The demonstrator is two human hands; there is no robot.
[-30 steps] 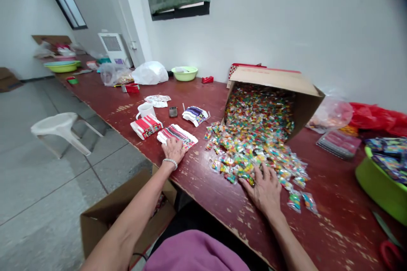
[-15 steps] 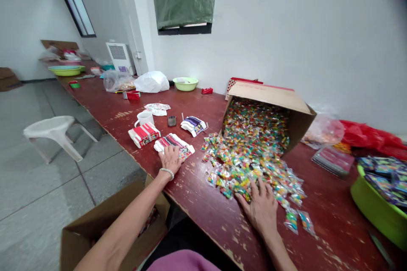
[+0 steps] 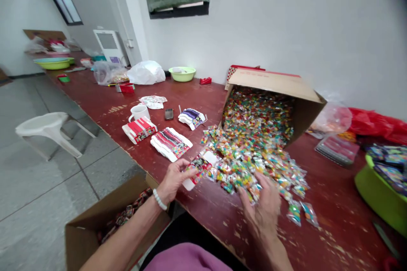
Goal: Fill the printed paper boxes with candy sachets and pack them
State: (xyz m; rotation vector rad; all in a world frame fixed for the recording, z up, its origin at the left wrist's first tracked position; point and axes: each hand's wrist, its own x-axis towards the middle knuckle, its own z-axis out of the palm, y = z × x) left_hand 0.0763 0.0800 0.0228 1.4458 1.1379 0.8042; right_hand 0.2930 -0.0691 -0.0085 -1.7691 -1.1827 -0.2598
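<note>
While my left hand (image 3: 173, 178) grips a printed card (image 3: 199, 168) at the table's (image 3: 318, 237) front edge, my right hand (image 3: 262, 203) pinches small sweet packets (image 3: 251, 169) from the spilled heap nearby.

White mug (image 3: 138, 112) sat at 10 o'clock on the red table (image 3: 333, 228), w/ a phone (image 3: 168, 114) just right of it. Pale green bowl (image 3: 182, 73) stood at 12, by the wall. Plastic stool (image 3: 47, 128) was at 9, on the floor. Green basin (image 3: 380, 192) sat at 3.
</note>
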